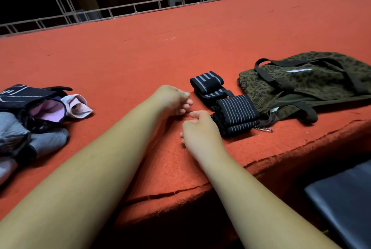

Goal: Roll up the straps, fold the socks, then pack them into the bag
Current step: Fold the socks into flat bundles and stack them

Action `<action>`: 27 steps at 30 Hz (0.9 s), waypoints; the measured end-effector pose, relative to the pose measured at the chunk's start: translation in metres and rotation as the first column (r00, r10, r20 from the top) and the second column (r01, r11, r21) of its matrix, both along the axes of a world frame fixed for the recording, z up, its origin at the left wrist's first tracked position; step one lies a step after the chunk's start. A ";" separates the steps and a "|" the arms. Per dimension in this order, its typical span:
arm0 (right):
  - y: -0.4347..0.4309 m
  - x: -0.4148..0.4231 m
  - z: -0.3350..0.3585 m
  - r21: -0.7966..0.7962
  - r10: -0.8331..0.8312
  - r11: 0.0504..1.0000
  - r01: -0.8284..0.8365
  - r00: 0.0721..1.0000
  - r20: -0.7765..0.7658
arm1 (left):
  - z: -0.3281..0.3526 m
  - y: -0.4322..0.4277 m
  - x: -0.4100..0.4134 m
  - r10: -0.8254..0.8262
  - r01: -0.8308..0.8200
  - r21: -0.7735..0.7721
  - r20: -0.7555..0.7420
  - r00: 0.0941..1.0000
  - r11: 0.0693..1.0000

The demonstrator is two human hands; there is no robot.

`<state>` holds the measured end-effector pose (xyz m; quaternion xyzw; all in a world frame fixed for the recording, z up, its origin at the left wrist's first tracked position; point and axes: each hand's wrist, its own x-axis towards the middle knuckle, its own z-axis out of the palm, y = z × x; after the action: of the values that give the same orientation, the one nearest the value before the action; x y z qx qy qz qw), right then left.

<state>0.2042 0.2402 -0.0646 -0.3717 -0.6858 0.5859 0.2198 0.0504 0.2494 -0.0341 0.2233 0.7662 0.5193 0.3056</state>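
At the centre of the red carpeted ledge (140,52), the left hand (172,98) and right hand (198,128) rest loosely curled, grasping nothing. The right sits just beside the nearer rolled strap (234,114). A second rolled strap (206,83) lies close at that one's 11 o'clock. Both look fully wound, so the strap work seems done. The socks (46,138) lie heaped and unfolded at 9 o'clock, well apart. The leopard-print bag (301,80) slumps at 3 o'clock, nothing visibly packed. Open carpet spreads toward 12, and the ledge's front edge drops away near at 6.
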 end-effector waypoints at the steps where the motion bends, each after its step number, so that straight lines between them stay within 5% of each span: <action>1: 0.000 -0.001 0.002 0.025 0.003 1.000 -0.003 1.000 0.001 | 0.000 -0.012 0.000 0.011 -0.011 0.015 0.000 1.000 1.000; 8: -0.020 -0.012 0.004 0.167 0.048 0.985 -0.046 0.999 -0.002 | 0.020 -0.133 0.001 0.101 -0.101 0.095 -0.002 0.995 0.990; 16: -0.081 -0.037 0.001 0.229 0.243 0.946 -0.228 0.969 -0.037 | 0.027 -0.293 0.007 0.458 -0.424 0.253 -0.095 0.884 0.870; 22: -0.122 -0.062 -0.001 0.351 0.365 0.870 -0.347 0.931 0.016 | 0.007 -0.349 -0.012 0.658 -0.597 0.295 -0.466 0.592 0.746; 27: -0.146 -0.079 -0.002 0.440 0.402 0.820 -0.365 0.916 0.011 | 0.000 -0.380 -0.039 0.544 -0.652 0.254 -0.788 0.289 0.715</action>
<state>0.1255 0.0938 -0.0670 -0.1434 -0.8495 0.4656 0.2026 0.0116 -0.1309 -0.0346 0.1166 0.8690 0.3818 -0.2923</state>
